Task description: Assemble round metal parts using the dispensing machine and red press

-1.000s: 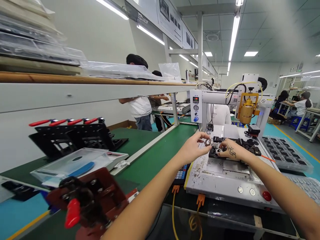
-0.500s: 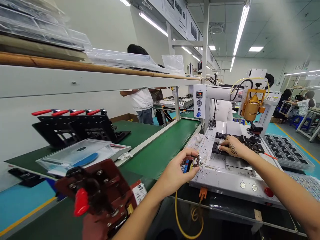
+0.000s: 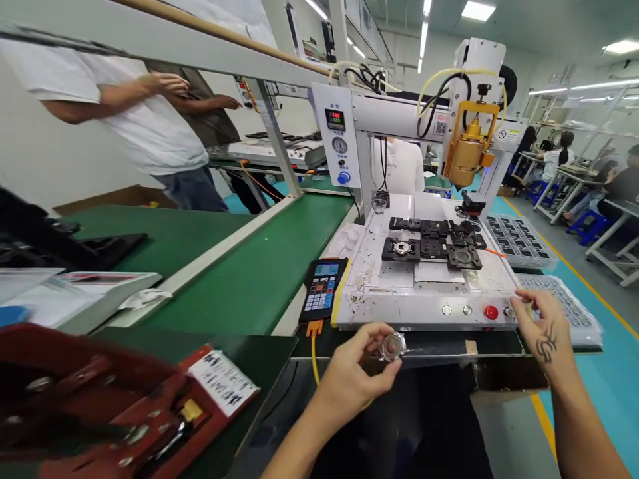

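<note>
On the white machine surface (image 3: 399,279), one round part (image 3: 401,247) already lay in a black fixture (image 3: 415,253), the left hand (image 3: 353,372) pinched a second part (image 3: 392,346), unplaced, and whether the right hand (image 3: 546,327) held anything was unclear.

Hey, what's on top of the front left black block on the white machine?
A round silvery part lies on the black block. The surface directly beneath it is covered and can't be seen.
</note>
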Available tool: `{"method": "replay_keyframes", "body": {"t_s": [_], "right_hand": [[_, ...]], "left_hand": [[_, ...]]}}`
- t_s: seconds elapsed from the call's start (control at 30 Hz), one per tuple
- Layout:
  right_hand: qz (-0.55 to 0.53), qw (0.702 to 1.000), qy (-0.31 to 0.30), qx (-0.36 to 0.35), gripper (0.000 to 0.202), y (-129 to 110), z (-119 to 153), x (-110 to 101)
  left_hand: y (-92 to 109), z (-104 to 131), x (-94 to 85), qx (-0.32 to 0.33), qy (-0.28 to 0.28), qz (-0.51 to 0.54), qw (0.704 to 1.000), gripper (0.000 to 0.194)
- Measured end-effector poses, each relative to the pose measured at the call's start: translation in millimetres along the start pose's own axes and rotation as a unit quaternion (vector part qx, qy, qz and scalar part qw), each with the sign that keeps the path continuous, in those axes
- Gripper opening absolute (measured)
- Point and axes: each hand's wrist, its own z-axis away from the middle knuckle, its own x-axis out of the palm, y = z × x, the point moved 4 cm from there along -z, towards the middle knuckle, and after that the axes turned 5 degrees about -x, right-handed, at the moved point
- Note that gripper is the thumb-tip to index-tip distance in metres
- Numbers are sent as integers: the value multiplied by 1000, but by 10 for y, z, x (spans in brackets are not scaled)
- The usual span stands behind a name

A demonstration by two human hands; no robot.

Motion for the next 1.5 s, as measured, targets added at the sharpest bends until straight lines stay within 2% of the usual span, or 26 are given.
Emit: {"method": "replay_keyframes", "body": {"t_s": [0.07, 0.13, 0.23, 0.3, 0.37, 0.47, 0.53, 0.67, 0.77, 0.87, 1.03, 1.2, 1.4, 1.5], "right_hand": [[16, 999, 22, 29, 49, 218, 275, -46], [23, 997, 46, 50, 50, 314, 407, -16], [13, 995, 74, 58, 40, 206, 489, 7], [-21, 998, 49, 42, 25, -5, 567, 15], [-81, 996, -29, 5, 9, -267, 694, 82], [-181, 964, -179, -69, 16, -610, 931, 334], [-217, 945, -227, -95, 25, -717, 1037, 556], [-230, 936, -245, -105, 40, -745, 1073, 994], [-229, 932, -254, -120, 43, -762, 1069, 1170], [-210, 938, -251, -116, 37, -749, 1106, 1174], [-177, 947, -246, -110, 32, -710, 1181, 1120], [-161, 935, -271, -163, 31, -709, 1192, 1237], [-185, 918, -257, -239, 39, -559, 1352, 1344], [-199, 910, -254, -259, 40, -543, 1450, 1329]], "left_hand": [[-184, 3, 293, 19, -54, -45, 997, 35], [-354, -43, 575, 34, -91, -77, 992, 39], [-570, -84, 866, 55, -120, -98, 986, 44], [-666, -19, 942, 72, -136, -108, 982, 44], [-716, 117, 936, 88, -147, -114, 979, 43], [-719, 335, 865, 103, -155, -121, 975, 46], [-691, 398, 824, 106, -152, -128, 974, 49], [-636, 228, 794, 109, -140, -148, 973, 46], [-647, -12, 784, 110, -136, -166, 971, 47], [-691, -107, 785, 108, -144, -180, 967, 49], [-729, 77, 857, 110, -169, -183, 962, 48], [-730, 124, 866, 97, -180, -177, 963, 47], [-732, 58, 805, 84, -206, -161, 962, 43], [-746, 34, 781, 81, -222, -153, 960, 43]]}}
